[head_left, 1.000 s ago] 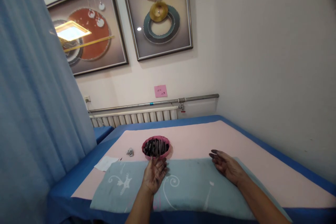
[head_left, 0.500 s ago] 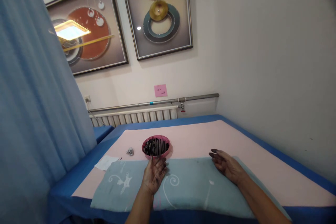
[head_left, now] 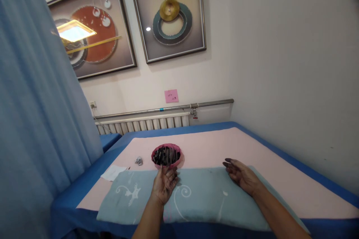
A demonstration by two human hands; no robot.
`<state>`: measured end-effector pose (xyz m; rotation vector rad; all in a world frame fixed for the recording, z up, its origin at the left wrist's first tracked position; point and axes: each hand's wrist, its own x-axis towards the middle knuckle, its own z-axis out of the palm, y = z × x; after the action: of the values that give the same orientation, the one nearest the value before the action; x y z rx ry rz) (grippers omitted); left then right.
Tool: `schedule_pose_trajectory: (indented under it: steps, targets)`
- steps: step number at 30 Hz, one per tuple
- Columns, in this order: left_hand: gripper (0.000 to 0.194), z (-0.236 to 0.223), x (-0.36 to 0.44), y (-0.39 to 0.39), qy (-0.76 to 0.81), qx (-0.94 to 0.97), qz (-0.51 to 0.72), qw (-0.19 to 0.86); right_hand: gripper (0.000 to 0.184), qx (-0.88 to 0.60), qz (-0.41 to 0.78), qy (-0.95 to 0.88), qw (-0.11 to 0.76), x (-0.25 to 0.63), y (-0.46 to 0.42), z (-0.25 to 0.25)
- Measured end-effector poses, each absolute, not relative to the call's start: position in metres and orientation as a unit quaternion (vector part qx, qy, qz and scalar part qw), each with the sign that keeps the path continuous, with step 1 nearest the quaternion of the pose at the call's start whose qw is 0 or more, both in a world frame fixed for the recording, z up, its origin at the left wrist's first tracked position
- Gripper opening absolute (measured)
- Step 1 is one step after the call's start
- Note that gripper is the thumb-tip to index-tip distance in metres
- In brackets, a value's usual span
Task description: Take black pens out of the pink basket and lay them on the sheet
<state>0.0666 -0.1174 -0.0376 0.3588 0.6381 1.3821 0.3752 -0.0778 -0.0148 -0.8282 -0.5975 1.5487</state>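
Observation:
My left hand (head_left: 164, 183) lies flat on a pale blue towel (head_left: 196, 198), fingers stretched out, fingertips just short of a pink bowl (head_left: 166, 155) filled with several dark stick-like pieces. My right hand (head_left: 242, 176) rests palm down on the same towel further right, fingers spread and darkly stained. Neither hand holds anything.
The towel lies on a pink sheet (head_left: 230, 145) over a blue-covered table. A small crumpled silver bit (head_left: 138, 161) and a white paper (head_left: 113, 173) lie left of the bowl. A blue curtain (head_left: 33, 119) hangs at left; a radiator (head_left: 143, 123) and pipe line the far wall.

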Motion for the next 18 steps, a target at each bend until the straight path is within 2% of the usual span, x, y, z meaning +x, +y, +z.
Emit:
schedule_pose_trajectory:
  steps: [18]
  targets:
    - [0.033, -0.0421, 0.0643, -0.1168, 0.282, 0.167, 0.621, 0.712, 0.009, -0.361, 0.662, -0.268, 0.600, 0.3770, -0.0730, -0.0198]
